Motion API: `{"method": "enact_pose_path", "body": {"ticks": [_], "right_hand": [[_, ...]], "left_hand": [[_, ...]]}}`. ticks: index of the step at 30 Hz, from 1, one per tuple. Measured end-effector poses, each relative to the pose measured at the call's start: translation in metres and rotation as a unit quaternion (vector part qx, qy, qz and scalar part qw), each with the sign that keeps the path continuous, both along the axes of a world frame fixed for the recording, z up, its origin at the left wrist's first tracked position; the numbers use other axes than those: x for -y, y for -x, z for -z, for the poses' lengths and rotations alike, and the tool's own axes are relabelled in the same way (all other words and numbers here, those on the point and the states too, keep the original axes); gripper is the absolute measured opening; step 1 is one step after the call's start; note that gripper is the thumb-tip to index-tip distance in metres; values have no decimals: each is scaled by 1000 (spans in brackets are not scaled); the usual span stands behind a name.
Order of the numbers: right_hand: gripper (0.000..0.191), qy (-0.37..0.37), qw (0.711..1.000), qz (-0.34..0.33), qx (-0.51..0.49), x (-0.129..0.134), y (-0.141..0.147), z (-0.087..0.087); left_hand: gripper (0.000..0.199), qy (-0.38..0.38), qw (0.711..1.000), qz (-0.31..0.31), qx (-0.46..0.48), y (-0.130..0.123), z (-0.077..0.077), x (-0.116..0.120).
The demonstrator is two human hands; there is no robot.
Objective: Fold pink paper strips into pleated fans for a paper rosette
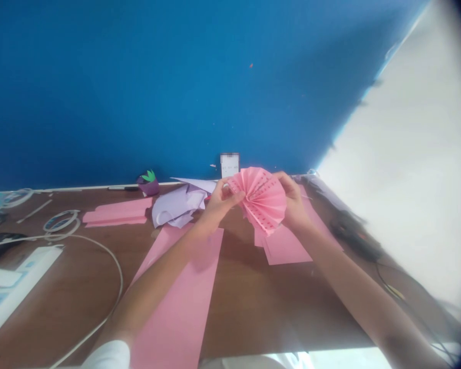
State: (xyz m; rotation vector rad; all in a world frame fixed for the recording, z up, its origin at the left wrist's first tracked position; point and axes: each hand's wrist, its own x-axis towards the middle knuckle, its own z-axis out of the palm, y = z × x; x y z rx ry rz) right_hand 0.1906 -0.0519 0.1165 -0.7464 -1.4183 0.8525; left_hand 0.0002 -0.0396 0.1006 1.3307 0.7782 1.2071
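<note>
A pleated pink paper fan (263, 197), with rows of small cut-out holes or dark marks, is held up above the table in both hands. My left hand (223, 197) pinches it near the gathered centre, thumb on the front. Behind its right edge, my right hand (292, 197) grips the fan, its fingers partly hidden by the paper. Below the left forearm lies a long pink sheet (184, 307). More pink paper pieces (288, 246) rest on the table under the fan and the right hand.
Crumpled lavender paper (179, 205), folded pink strips (117, 212), a purple-and-green paper craft (149, 184) and a pen (123, 188) lie at the back left. Tape rolls (61, 223), a cable (117, 266) and a power strip (21, 292) are further left. A phone (229, 166) leans against the blue wall.
</note>
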Motion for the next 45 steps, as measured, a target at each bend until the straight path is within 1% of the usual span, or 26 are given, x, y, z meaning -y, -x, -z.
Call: {"method": "enact_pose_path", "body": {"ticks": [3,5,8,11,15,17,18,20,21,22,24,25,26,27,28,29,30,33,36,40,43,45], "right_hand": [[23,9,999,-38,0,-1,1,-1],[23,12,998,-58,-5,-2,1,-1],[22,1,996,-88,8,-5,2,-1],[19,-28,994,-89,58,-6,1,-2],[10,-59,988,-78,116,-3,2,-3],[9,-63,988,-72,121,-2,2,-3],[10,-67,988,-69,117,-2,3,-3],[13,-79,990,-55,104,-2,4,-2],[15,-84,991,-42,98,-3,4,-2],[17,-88,992,-23,92,-3,3,-1],[20,-86,992,18,88,-4,2,0],[21,-81,992,35,89,-5,2,1],[22,-78,992,49,88,-5,1,2],[23,-74,992,57,87,-5,1,4],[23,-71,992,61,83,-6,0,6],[23,-70,993,60,78,-6,1,8],[23,-70,993,59,70,-6,1,10],[21,-77,994,66,46,-6,5,15],[18,-83,992,84,47,-5,9,20],[16,-85,991,85,57,-5,10,27],[17,-83,992,74,66,-6,10,30],[17,-84,992,62,64,-7,10,29]], "left_hand": [[54,-14,1000,-22,-12,2,-5,0],[53,-31,998,-48,-24,2,-5,-1],[53,-55,995,-81,-36,2,-6,-3],[50,-71,993,-82,-48,5,-10,-2],[50,-90,990,-77,-70,8,-13,-1],[51,-106,986,-89,-89,8,-13,0],[52,-120,982,-105,-99,8,-13,0],[52,-166,965,-162,-122,7,-13,1],[50,-200,949,-199,-137,7,-13,3],[46,-239,929,-238,-154,7,-14,5],[32,-318,879,-301,-192,6,-17,10],[23,-352,855,-318,-209,5,-19,13],[16,-377,838,-325,-223,4,-21,16],[10,-392,832,-315,-235,3,-21,19],[9,-392,836,-295,-243,2,-22,22],[10,-382,850,-270,-245,1,-22,24],[12,-358,869,-238,-244,0,-21,26],[19,-262,924,-155,-232,-4,-20,28],[25,-184,957,-103,-198,-5,-20,28],[30,-101,983,-58,-141,-5,-22,27],[31,-49,990,-40,-125,-5,-19,24],[29,-32,991,-44,-121,-4,-18,21]]}}
